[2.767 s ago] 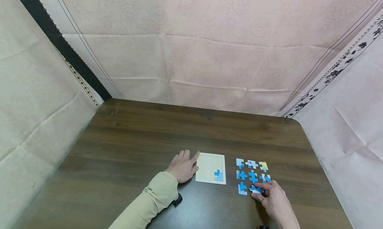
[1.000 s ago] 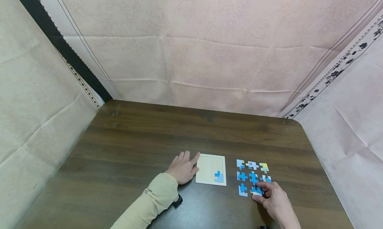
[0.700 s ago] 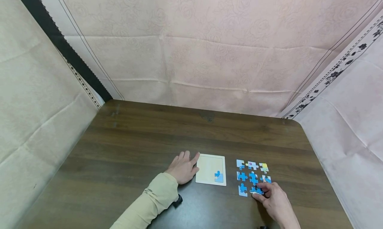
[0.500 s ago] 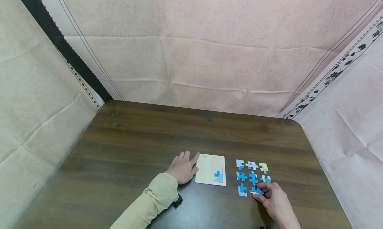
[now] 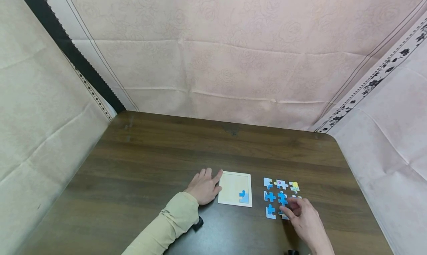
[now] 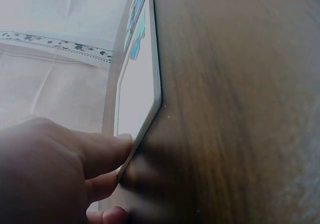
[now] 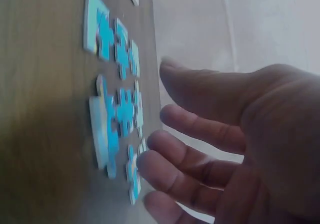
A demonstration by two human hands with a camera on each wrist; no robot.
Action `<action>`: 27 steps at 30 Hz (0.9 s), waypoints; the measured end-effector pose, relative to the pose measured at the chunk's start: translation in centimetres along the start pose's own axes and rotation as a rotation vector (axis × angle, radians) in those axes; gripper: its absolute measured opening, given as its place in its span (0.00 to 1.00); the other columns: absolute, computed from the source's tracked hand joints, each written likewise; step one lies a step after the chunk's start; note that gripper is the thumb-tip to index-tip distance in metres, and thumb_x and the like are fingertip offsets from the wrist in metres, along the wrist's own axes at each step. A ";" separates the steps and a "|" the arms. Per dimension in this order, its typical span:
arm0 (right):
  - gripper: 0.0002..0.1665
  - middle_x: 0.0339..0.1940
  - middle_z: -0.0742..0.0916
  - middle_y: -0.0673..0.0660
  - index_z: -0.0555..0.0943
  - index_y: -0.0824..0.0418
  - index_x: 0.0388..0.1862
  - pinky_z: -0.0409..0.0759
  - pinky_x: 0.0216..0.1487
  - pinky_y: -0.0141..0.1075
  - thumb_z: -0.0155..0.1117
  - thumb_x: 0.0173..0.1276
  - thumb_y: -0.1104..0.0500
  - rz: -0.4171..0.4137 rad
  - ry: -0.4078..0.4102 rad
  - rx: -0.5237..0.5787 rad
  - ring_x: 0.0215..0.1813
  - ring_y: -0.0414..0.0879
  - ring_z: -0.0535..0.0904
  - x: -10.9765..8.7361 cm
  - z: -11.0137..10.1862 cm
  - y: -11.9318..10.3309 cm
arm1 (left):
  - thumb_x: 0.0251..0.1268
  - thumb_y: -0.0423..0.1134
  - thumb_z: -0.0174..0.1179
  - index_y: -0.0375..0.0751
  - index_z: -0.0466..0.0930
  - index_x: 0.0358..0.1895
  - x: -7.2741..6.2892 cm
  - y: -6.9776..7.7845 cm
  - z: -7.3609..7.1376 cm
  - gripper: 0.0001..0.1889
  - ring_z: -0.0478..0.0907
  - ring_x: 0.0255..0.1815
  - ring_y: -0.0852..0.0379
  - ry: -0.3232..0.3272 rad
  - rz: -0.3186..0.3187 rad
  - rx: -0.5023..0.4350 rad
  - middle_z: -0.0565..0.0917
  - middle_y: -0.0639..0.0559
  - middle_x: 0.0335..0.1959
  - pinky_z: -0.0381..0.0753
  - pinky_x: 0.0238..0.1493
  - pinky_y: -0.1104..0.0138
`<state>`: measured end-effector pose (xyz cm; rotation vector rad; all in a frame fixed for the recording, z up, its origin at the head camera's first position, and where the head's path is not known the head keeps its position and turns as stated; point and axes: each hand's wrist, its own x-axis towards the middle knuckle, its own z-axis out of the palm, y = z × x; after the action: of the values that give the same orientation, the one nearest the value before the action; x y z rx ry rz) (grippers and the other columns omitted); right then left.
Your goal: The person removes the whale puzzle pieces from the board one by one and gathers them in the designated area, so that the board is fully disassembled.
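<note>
A pale square puzzle board lies flat on the table, a blue jigsaw piece in its lower right corner. My left hand is at the board's left side. Its index fingertip touches the upper left corner and the thumb rests on the edge. My right hand hovers above the loose pieces with thumb and fingers apart and nothing between them. Below it lies a blue-and-white jigsaw piece, partly covered by the hand in the head view.
Several loose jigsaw pieces lie in rows to the right of the board, one with yellow print. The brown wooden table ends at pale cloth hangings behind and at both sides.
My right hand has let go of the blue-and-white jigsaw piece in the nearest row and risen slightly, its thumb and fingers spreading. The left hand and board have stayed put.
</note>
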<state>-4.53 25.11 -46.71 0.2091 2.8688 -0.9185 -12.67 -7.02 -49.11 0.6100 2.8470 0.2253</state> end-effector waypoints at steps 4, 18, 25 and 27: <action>0.25 0.44 0.80 0.58 0.80 0.66 0.54 0.76 0.46 0.47 0.68 0.66 0.50 -0.036 0.018 0.000 0.44 0.49 0.77 0.2 0.6 -1.1 | 0.72 0.56 0.50 0.52 0.59 0.76 0.0 0.1 0.0 0.32 0.61 0.43 0.53 -0.004 -0.011 0.001 0.67 0.48 0.43 0.65 0.44 0.64; 0.15 0.41 0.79 0.55 0.86 0.59 0.44 0.65 0.47 0.49 0.75 0.59 0.56 -0.278 0.165 -0.055 0.48 0.54 0.70 1.0 5.1 -5.8 | 0.73 0.55 0.50 0.52 0.60 0.75 -0.1 0.1 -0.1 0.31 0.61 0.42 0.54 0.003 -0.008 0.003 0.67 0.48 0.44 0.64 0.42 0.65; 0.21 0.43 0.76 0.56 0.87 0.55 0.49 0.62 0.45 0.46 0.76 0.57 0.52 -0.235 0.088 -0.108 0.47 0.52 0.65 1.7 6.7 -7.2 | 0.72 0.56 0.51 0.53 0.59 0.76 0.0 0.2 0.0 0.32 0.61 0.42 0.54 0.005 -0.011 0.004 0.67 0.48 0.43 0.64 0.41 0.65; 0.21 0.43 0.76 0.56 0.87 0.54 0.50 0.62 0.44 0.45 0.76 0.57 0.51 -0.238 0.080 -0.117 0.47 0.52 0.64 1.8 7.0 -7.3 | 0.72 0.56 0.51 0.53 0.60 0.75 0.0 0.2 0.0 0.32 0.61 0.41 0.54 0.007 -0.010 0.006 0.67 0.49 0.42 0.64 0.41 0.65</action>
<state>-7.03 15.31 -48.54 -0.1125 3.0576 -0.7897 -12.60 -6.89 -49.06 0.5978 2.8582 0.2175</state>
